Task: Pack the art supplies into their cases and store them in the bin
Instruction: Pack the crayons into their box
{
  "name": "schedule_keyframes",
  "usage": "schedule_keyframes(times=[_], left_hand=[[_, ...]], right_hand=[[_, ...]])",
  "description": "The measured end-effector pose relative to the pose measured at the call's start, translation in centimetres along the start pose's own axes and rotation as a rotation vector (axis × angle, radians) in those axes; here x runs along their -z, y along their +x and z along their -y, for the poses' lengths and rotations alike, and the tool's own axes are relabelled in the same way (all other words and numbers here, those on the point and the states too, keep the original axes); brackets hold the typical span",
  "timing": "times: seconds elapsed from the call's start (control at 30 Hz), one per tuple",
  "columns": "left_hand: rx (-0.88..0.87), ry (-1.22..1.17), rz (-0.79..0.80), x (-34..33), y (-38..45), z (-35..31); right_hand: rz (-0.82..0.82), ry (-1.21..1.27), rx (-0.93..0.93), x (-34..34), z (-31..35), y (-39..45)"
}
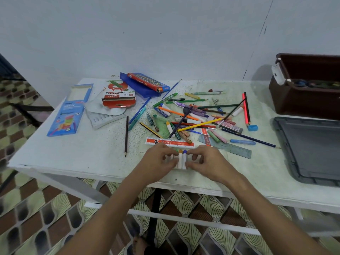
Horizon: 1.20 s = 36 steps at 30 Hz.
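Observation:
A small bundle of white-bodied markers (181, 160) with green, orange and blue caps stands near the table's front edge. My left hand (158, 161) and my right hand (206, 161) pinch it from either side, fingers curled round it. Behind them spreads a loose pile of pencils, pens and crayons (193, 116). Cases lie at the back left: a blue neon box (68, 115), a red and white oil pastels box (118, 97), a white plastic tray (104, 119) and a red pencil box (147, 81). The dark brown bin (307, 91) sits at the right.
A red and white ruler (170, 142) lies just beyond my hands, a grey-green ruler (231, 148) to its right. A grey bin lid (312, 150) rests on the table's right end. One dark pencil (126, 135) lies alone at the left. A wall backs the white table (73, 159).

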<state>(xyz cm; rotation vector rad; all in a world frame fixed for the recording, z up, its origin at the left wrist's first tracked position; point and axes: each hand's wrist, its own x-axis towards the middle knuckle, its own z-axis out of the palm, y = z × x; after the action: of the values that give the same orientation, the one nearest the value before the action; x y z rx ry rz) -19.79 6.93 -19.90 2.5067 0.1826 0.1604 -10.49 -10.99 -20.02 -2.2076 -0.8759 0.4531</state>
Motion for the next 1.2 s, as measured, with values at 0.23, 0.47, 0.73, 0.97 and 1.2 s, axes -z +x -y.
schedule_keyframes(times=[0.23, 0.47, 0.73, 0.97, 1.2], left_hand=[[0.163, 0.052, -0.152, 3.8, 5.0, 1.7], [0.318, 0.064, -0.022, 4.7, 9.9, 2.7], [0.295, 0.058, 0.116, 3.4, 11.2, 2.5], [0.304, -0.005, 0.078, 3.2, 11.1, 3.0], [0.359, -0.170, 0.001, 3.1, 10.8, 2.9]], right_hand=[[-0.188, -0.022, 0.016, 3.3, 0.5, 4.7], [-0.252, -0.172, -0.053, 5.1, -1.2, 9.6], [-0.140, -0.229, -0.081, 5.1, -1.5, 11.0], [-0.044, -0.165, -0.160, 5.5, -1.4, 11.5], [0.015, -0.173, -0.219, 5.6, -0.6, 12.0]])
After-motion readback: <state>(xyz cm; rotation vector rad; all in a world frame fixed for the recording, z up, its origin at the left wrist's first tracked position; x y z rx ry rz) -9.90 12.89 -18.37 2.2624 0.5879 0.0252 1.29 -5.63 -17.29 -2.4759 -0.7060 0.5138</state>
